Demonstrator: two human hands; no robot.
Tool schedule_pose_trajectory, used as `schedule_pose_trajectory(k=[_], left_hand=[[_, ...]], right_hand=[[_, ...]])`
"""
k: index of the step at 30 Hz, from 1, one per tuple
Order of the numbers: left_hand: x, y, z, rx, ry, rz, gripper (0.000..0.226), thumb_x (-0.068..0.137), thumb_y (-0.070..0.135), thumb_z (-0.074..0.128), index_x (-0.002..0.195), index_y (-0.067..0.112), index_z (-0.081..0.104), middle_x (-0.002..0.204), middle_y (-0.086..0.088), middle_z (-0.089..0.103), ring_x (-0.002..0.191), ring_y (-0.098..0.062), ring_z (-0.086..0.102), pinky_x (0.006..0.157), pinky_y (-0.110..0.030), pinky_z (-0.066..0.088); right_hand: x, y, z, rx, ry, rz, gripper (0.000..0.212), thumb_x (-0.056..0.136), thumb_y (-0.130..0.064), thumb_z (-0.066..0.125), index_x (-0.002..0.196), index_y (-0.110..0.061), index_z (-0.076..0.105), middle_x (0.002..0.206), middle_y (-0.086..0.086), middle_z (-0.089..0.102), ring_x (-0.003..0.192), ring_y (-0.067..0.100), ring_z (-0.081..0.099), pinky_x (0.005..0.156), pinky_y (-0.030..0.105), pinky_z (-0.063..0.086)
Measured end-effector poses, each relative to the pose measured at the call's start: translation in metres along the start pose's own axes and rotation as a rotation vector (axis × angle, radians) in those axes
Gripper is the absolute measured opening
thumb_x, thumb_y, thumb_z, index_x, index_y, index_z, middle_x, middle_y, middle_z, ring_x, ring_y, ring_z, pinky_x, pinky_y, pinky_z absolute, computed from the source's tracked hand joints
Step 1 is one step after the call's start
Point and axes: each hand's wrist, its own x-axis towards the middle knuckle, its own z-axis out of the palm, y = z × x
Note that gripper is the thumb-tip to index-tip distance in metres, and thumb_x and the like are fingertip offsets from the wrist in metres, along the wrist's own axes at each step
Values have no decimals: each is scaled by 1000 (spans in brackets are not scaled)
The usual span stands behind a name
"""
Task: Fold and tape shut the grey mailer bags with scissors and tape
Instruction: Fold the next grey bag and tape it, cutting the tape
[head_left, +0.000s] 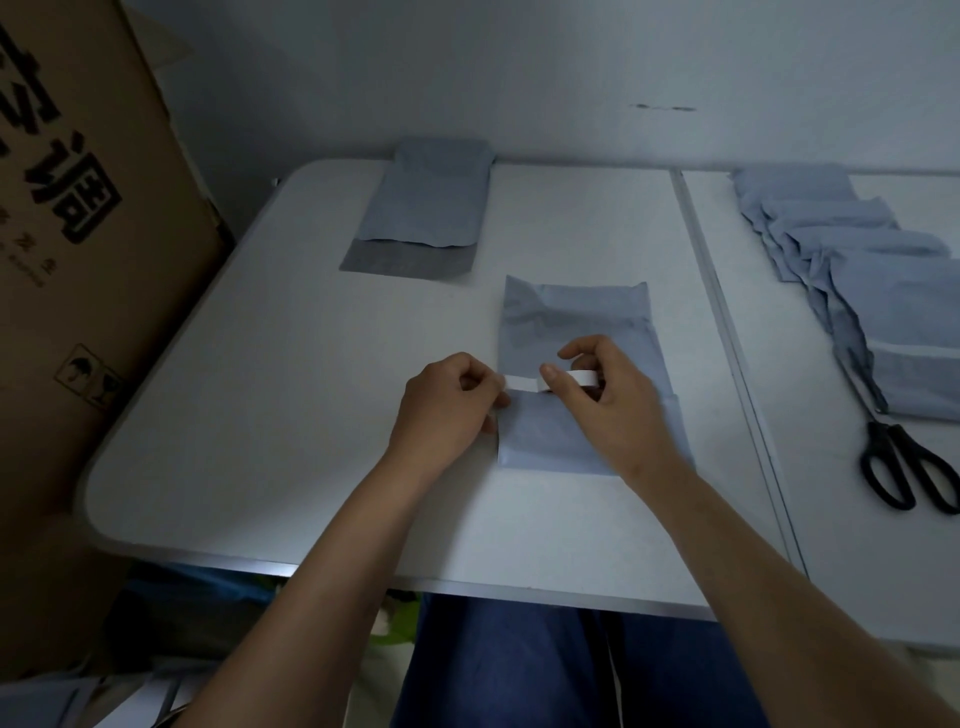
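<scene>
A grey mailer bag lies flat in the middle of the white table, its near part folded up. My right hand grips a small white tape roll just above the fold. My left hand pinches the free end of the tape strip at the bag's left edge, so the strip stretches between both hands. Black scissors lie on the table to the right, away from both hands.
Several more grey mailer bags overlap in a row at the far right. One bag with an open flap lies at the table's back. A large cardboard box stands against the table's left side.
</scene>
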Motion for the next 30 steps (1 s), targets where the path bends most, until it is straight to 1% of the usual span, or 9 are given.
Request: schedule_pose_trajectory(k=[4,7,9,12,14,17,20,24,30], left_hand=[[2,-2,0,-1,-3,2,14,92,29,58,83,20,64,77,15,72,55,0,63,54,-3,39],[1,-3,1,35,-6,5,15,93,28,58,82,19,64,77,12,72,53,-1,61,53,-4,39],[1,-3,2,50,6,7,16,93,28,58,82,18,64,77,10,72,52,-2,61,54,-5,40],[1,-4,2,73,19,5,16,93,28,58,82,18,64,77,10,72,51,-3,62,54,-6,41],[1,-3,2,107,19,12,15,93,28,57,83,19,64,77,9,72,51,-3,62,52,-7,42],[2,-4,3,162,22,9,15,92,30,57,84,20,64,77,8,71,55,-7,64,62,-19,50],[4,-5,4,231,30,15,15,91,32,56,86,20,63,79,7,69,66,-11,64,68,-32,54],[4,-7,6,324,56,38,16,91,34,55,85,20,60,79,7,63,74,-13,60,68,-34,51],[3,-8,7,393,65,49,16,91,35,54,85,20,58,80,5,62,74,-16,59,63,-31,48]], right_hand=[[-1,1,0,19,11,2,28,83,-43,69,100,-23,60,90,-3,63,75,12,59,65,9,43],[0,-1,-1,45,2,-1,27,83,-39,70,99,-21,60,87,6,64,71,18,60,62,17,45],[0,-2,-2,34,-13,0,26,82,-37,71,99,-21,60,85,6,62,69,15,58,62,18,45],[2,-3,-2,27,-33,-1,23,82,-35,72,97,-22,60,79,3,59,63,5,52,59,13,43],[3,-3,-3,18,-55,5,23,82,-36,72,96,-23,59,78,3,58,63,3,51,59,12,42],[7,-2,-3,-29,-94,19,26,81,-41,70,97,-25,58,78,0,58,66,6,54,59,15,42],[12,-3,-1,-121,-135,-4,30,81,-47,69,99,-28,56,78,-5,60,77,11,57,64,24,44],[16,-4,4,-181,-166,-38,33,78,-51,68,99,-31,53,74,-8,60,87,18,57,69,35,50],[15,-10,4,-192,-179,-32,32,78,-49,69,99,-31,52,77,-5,59,87,11,54,61,24,42]])
